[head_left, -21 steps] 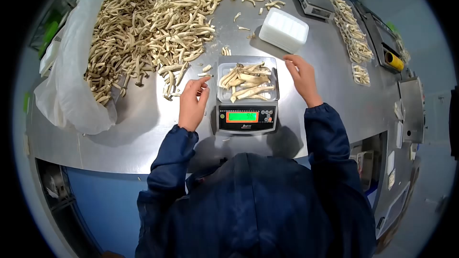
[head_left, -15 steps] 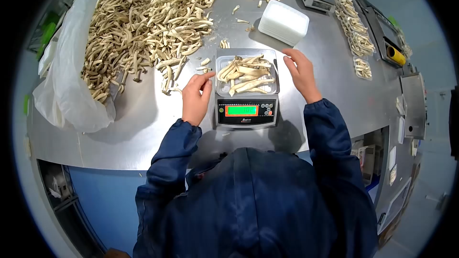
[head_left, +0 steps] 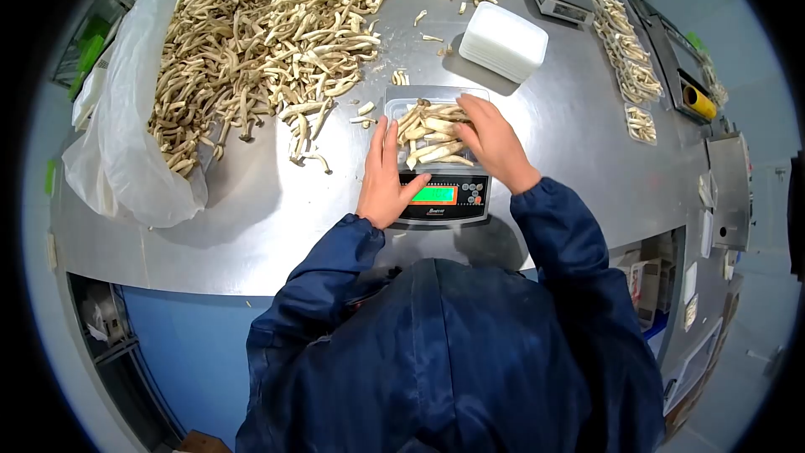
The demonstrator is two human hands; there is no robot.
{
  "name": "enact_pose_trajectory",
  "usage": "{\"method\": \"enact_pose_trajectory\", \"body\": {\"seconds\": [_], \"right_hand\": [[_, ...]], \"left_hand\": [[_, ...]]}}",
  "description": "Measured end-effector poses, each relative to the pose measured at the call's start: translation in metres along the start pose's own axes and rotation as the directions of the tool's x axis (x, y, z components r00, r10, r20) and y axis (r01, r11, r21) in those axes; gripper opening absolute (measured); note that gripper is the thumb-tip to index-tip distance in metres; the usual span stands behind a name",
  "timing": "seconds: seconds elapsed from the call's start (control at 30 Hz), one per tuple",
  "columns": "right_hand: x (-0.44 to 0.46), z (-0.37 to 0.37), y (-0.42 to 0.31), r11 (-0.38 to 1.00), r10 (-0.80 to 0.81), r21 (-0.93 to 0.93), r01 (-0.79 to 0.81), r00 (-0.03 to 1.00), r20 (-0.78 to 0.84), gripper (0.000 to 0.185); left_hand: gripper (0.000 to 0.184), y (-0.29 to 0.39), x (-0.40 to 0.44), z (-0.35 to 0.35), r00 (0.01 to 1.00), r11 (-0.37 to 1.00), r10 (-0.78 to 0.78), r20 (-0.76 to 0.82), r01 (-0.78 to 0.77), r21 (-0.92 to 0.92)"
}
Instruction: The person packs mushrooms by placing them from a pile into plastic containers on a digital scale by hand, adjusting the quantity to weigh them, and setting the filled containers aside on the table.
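A clear plastic tray of pale, long-stemmed mushrooms rests on a digital scale, its green display lit. Along the tray's left side lies my left hand, fingers stretched up and thumb spread across the front of the scale by the display. My right hand reaches over the tray's right edge, fingers and thumb apart against the mushrooms at that side. Neither hand lifts anything. The right hand covers the tray's right rim.
A large heap of mushrooms spills from a white plastic bag at left. A stack of white trays stands behind the scale. Farther right are a second scale and a row of filled trays. Loose pieces lie about the metal table.
Both hands have moved inward from beside the scale to the filled tray. The left now lies along its side, and the right reaches over its edge onto the mushrooms.
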State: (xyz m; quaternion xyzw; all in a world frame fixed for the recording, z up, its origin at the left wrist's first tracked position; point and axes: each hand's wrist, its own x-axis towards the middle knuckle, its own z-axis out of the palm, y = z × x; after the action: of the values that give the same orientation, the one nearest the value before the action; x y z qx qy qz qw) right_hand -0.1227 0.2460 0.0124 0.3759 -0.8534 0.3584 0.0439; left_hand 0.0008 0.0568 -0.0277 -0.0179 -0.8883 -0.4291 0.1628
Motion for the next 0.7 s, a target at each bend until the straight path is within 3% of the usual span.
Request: {"method": "enact_pose_trajectory", "body": {"seconds": [0.1, 0.23, 0.33, 0.37, 0.47, 0.5, 0.6, 0.63, 0.7], "right_hand": [[-0.021, 0.003, -0.005, 0.998, 0.054, 0.026, -0.054, 0.998, -0.019, 0.042], [-0.024, 0.007, -0.005, 0.999, -0.037, -0.010, 0.036, 0.997, -0.063, 0.039], [-0.014, 0.003, -0.001, 0.998, 0.022, 0.062, -0.016, 0.996, -0.086, 0.037], [-0.009, 0.003, 0.003, 0.998, -0.006, 0.056, 0.014, 0.990, -0.141, 0.032], [0.011, -0.008, 0.009, 1.000, -0.006, 0.029, 0.008, 0.998, -0.062, 0.025], [0.019, -0.010, 0.007, 1.000, 0.018, 0.011, -0.017, 0.999, -0.041, 0.018], [0.038, -0.010, 0.012, 0.999, -0.029, -0.040, 0.031, 0.998, 0.053, 0.017], [0.043, -0.008, 0.012, 0.996, -0.067, -0.057, 0.070, 0.996, 0.066, 0.016], [0.049, -0.005, 0.009, 0.990, -0.112, -0.076, 0.122, 0.986, 0.127, 0.017]], "left_hand": [[0.090, 0.000, 0.004, 0.000, 1.000, 0.998, 0.020, 0.023, -0.022, 0.061], [0.087, -0.001, 0.016, -0.001, 0.993, 0.991, 0.092, 0.074, -0.098, 0.086], [0.085, -0.008, 0.026, -0.006, 0.995, 0.994, 0.027, 0.093, -0.017, -0.108], [0.077, -0.009, 0.028, -0.009, 0.998, 0.989, 0.033, 0.051, -0.026, -0.143], [0.064, -0.012, 0.030, -0.021, 0.999, 0.994, 0.013, 0.047, -0.007, -0.112], [0.045, -0.001, 0.032, -0.024, 0.996, 0.995, 0.023, -0.090, -0.032, -0.094], [0.031, -0.008, 0.038, -0.025, 0.997, 0.998, -0.051, -0.060, 0.050, -0.028], [0.022, -0.008, 0.043, -0.022, 0.992, 0.999, -0.035, -0.121, 0.034, -0.010], [0.022, -0.005, 0.054, -0.022, 0.995, 0.991, -0.084, -0.060, 0.090, 0.104]]}}
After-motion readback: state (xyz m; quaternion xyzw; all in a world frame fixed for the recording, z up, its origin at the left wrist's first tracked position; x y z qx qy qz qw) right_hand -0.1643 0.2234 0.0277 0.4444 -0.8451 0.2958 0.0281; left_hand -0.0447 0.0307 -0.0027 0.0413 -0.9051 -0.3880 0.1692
